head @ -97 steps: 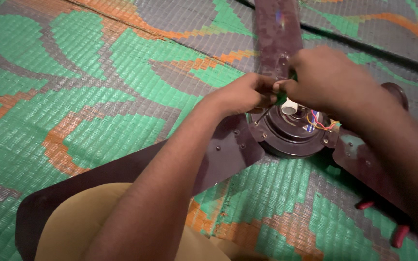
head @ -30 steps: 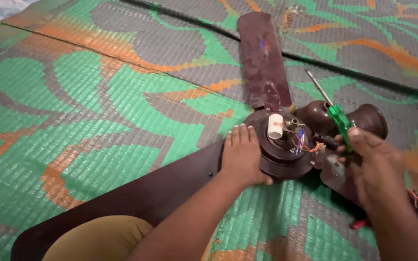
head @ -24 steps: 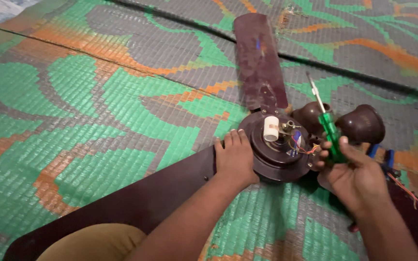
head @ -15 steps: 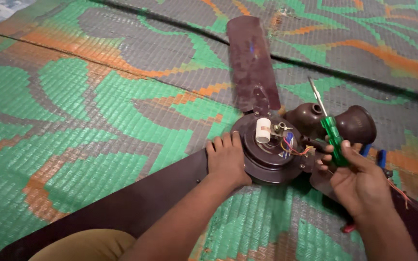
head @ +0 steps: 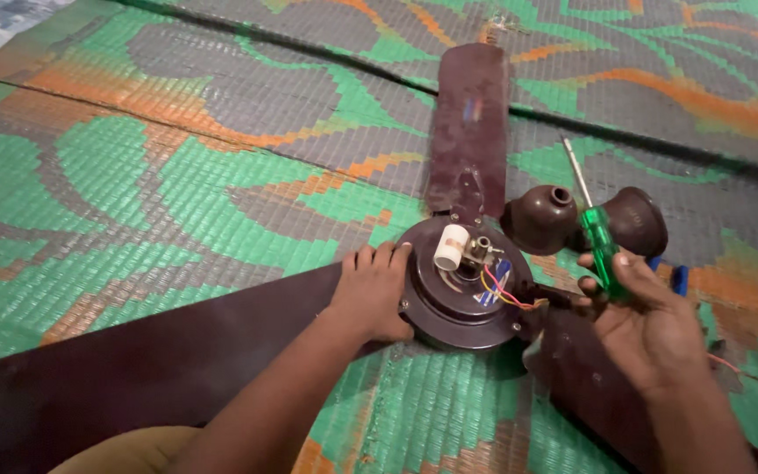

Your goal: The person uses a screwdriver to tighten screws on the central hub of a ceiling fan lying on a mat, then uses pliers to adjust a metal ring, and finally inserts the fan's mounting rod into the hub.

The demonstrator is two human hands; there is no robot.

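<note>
A dark brown ceiling fan lies flat on a woven mat, its round motor hub [head: 462, 298] in the middle with a white cylinder [head: 450, 247] and coloured wires [head: 502, 285] on top. My left hand [head: 372, 290] rests flat on the hub's left rim where a blade [head: 133, 369] joins. My right hand [head: 638, 320] is to the right of the hub and holds a green-handled screwdriver [head: 597, 233], its metal tip pointing up and away. Another blade [head: 468, 123] runs toward the far side.
Two brown cup-shaped fan covers [head: 541, 218] [head: 638, 219] sit just beyond the hub on the right. A blue tool [head: 677, 279] lies behind my right hand. The mat [head: 177, 175] has green, orange and grey patterns. A third blade [head: 585, 386] lies under my right wrist.
My right hand has drawn the screwdriver slightly back from the hub and raised it. My left hand stays on the hub rim. The view has shifted so the fan sits lower.
</note>
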